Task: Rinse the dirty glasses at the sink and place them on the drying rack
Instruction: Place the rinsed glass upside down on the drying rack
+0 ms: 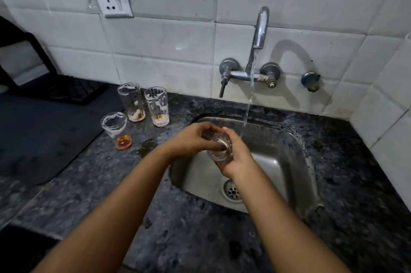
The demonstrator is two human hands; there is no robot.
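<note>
Over the steel sink (289,174) my right hand (235,157) grips a clear glass (219,150) from below, its mouth tilted toward me. My left hand (193,139) reaches in from the left, fingers on and inside the glass's rim. Water runs from the chrome tap (261,28) and falls just to the right of the glass. Three dirty glasses with orange-brown dregs stand on the counter left of the sink: two tall ones (131,101) (157,105) at the back and a tilted-looking one (116,130) nearer me. A black drying rack (64,92) sits at the far left against the wall.
A dark mat (40,139) covers the counter at the left, in front of the rack. The speckled granite counter (200,239) surrounds the sink, with a brown spill (148,146) near the sink's left rim. A wall socket (113,2) is above the glasses. Tiled walls close the back and right.
</note>
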